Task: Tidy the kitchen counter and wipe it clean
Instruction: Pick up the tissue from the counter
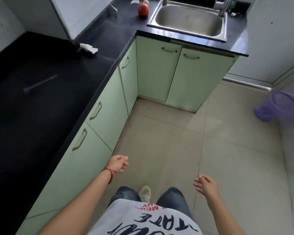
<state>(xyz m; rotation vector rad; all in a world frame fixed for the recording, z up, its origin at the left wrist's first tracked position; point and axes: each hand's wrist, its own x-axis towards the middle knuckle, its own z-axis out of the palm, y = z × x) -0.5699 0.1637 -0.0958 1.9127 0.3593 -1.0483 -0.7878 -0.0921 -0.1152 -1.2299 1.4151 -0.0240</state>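
The black L-shaped counter [61, 106] runs along the left and across the back. A crumpled white tissue [88, 48] lies on it near the inner corner. A grey utensil [40, 83] lies further left. A red apple [143, 9] stands left of the steel sink [187, 19], with another crumpled tissue [135, 1] and a pale round thing behind it. My left hand [118, 164] hangs over the floor beside the cabinets, fingers loosely curled, holding nothing. My right hand [206, 184] is lower right, fingers spread and empty. Both are far from the counter items.
Pale green cabinet doors [153, 70] with handles sit under the counter. A purple mesh waste basket [277, 106] stands on the tiled floor at the right by the wall. A small white scrap [233, 14] lies right of the tap. My legs and a shoe show below.
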